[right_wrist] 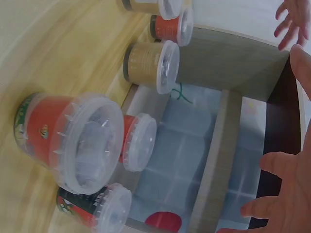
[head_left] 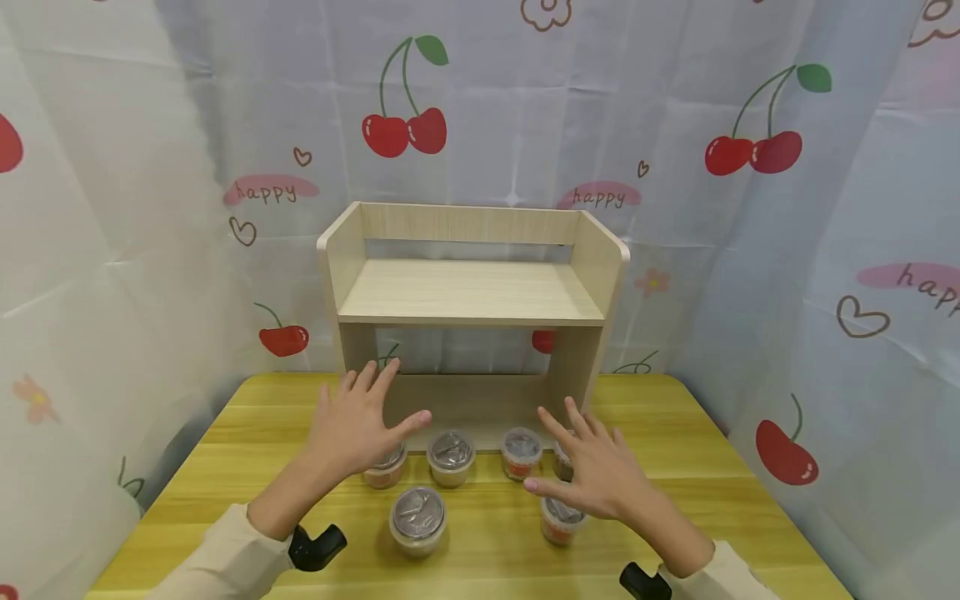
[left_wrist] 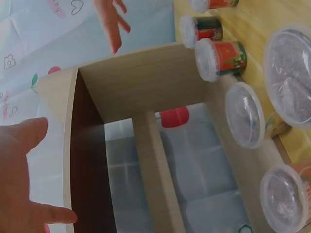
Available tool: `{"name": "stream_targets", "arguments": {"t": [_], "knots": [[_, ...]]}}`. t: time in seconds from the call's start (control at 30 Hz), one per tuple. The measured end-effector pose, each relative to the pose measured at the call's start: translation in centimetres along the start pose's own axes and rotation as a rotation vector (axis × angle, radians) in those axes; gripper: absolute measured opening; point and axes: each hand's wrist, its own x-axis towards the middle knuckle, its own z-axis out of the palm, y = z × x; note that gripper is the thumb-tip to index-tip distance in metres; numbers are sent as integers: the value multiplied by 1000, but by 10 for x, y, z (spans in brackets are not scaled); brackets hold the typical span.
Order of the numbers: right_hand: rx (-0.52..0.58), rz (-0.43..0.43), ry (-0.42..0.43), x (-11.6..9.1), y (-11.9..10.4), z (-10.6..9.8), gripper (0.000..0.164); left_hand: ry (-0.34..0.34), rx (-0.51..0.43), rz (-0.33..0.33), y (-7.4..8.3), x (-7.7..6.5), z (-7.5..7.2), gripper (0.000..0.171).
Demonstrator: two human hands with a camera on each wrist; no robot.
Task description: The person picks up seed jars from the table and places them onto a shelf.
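My left hand hovers with fingers spread over the left of the jars, in front of the shelf's left side, holding nothing. Likewise spread, my right hand is above the right jars and partly covers them. Several small plastic jars with clear lids stand on the table. One pale jar is in front on the left; a red-labelled jar is in front on the right, partly under the right hand. Behind them a row runs along the shelf's base, including a pale jar and a red-labelled jar.
A light wooden two-tier shelf stands at the back of the yellow wood-grain table. Its raised side panels and middle board stand beyond the hands. Cherry-printed curtains hang behind and at both sides.
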Motion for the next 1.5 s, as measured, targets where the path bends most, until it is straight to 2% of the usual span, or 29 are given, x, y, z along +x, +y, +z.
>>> {"name": "stream_targets", "arguments": {"t": [0.2, 0.4, 0.5, 0.57, 0.8, 1.0, 1.2, 1.37, 1.5], "knots": [[81, 19, 64, -5, 5, 11, 89, 265, -83, 46, -11, 10, -9, 72], [147, 24, 217, -14, 13, 25, 80, 587, -163, 163, -26, 27, -18, 41], [160, 13, 283, -15, 15, 30, 76, 699, -190, 193, -35, 36, -24, 35], [167, 18, 308, -19, 17, 32, 73, 743, -213, 193, -40, 41, -27, 33], [218, 57, 366, -28, 24, 45, 67, 829, -200, 199, -51, 54, -35, 36], [236, 99, 381, -36, 27, 54, 66, 883, -167, 219, -59, 68, -38, 40], [225, 101, 412, -41, 31, 60, 65, 918, -178, 187, -66, 85, -48, 41], [241, 119, 414, -45, 35, 66, 63, 901, -231, 150, -74, 96, -52, 45], [264, 142, 405, -49, 37, 71, 63, 883, -344, 195, -80, 103, -52, 52]]}}
